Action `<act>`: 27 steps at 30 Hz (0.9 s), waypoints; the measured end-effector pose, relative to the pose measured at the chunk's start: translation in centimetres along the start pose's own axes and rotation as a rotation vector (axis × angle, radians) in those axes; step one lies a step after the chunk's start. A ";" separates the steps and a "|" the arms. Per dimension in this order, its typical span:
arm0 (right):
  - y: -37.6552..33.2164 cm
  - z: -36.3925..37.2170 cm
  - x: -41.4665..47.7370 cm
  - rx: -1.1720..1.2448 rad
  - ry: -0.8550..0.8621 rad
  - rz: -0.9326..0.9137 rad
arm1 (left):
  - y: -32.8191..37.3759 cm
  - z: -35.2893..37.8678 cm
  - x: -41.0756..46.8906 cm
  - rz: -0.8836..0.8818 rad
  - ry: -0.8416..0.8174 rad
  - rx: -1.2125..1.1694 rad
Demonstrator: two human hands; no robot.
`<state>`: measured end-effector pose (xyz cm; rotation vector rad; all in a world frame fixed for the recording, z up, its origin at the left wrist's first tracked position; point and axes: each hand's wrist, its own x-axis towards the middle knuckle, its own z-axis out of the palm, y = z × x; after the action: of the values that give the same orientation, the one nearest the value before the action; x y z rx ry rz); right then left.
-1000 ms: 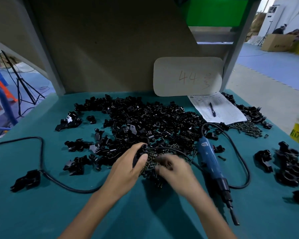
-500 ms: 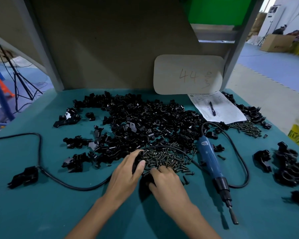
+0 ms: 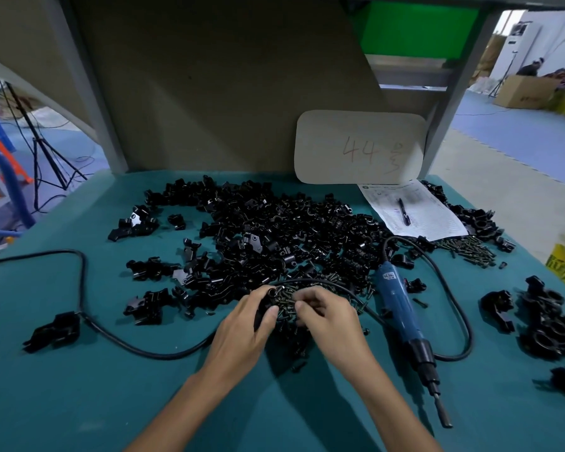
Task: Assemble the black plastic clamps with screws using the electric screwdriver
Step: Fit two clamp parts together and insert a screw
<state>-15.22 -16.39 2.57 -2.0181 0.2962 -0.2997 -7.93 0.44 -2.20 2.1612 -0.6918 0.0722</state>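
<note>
A big heap of black plastic clamp parts covers the middle of the teal table. In front of it lies a pile of dark screws. My left hand grips a black clamp piece at the pile's left edge. My right hand has its fingers curled into the screws; whether it pinches one is hidden. The blue electric screwdriver lies on the table just right of my right hand, bit toward me.
The screwdriver's black cord loops across the left and front of the table. Assembled clamps sit at the right edge. A paper with a pen and more screws lie at the back right. A card marked 44 leans on the back panel.
My right hand has moved forward from the near edge of the screw pile into it. My left hand keeps hold of the clamp piece, hardly moved.
</note>
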 end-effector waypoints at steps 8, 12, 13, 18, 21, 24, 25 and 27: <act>-1.0 0.2 0.9 -0.186 -0.124 -0.117 | -0.2 -0.1 0.0 0.010 -0.012 -0.009; -1.0 0.1 1.3 -0.256 -0.109 -0.147 | -0.3 0.0 -0.1 0.012 -0.033 0.002; -1.0 0.2 1.2 -0.235 -0.084 -0.134 | -0.3 0.0 -0.2 0.006 -0.032 -0.001; -0.8 0.9 1.0 -0.210 -0.047 -0.149 | -0.2 -0.1 -0.1 -0.019 -0.039 0.011; -1.0 0.8 1.1 -0.231 -0.089 -0.169 | -0.1 -0.2 -0.1 -0.025 -0.046 0.021; -1.1 0.7 1.0 -0.085 -0.066 -0.094 | 0.2 -0.3 -0.1 -0.010 -0.070 0.004; -1.0 0.6 1.0 -0.052 -0.070 -0.081 | 0.3 -0.3 -0.1 -0.009 -0.073 0.002; -0.9 0.4 1.1 -0.009 -0.108 -0.073 | 0.3 -0.4 -0.1 -0.022 -0.059 -0.001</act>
<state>-13.95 -15.99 3.28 -2.0490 0.1569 -0.2347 -8.10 0.64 -1.78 2.1769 -0.7018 -0.0038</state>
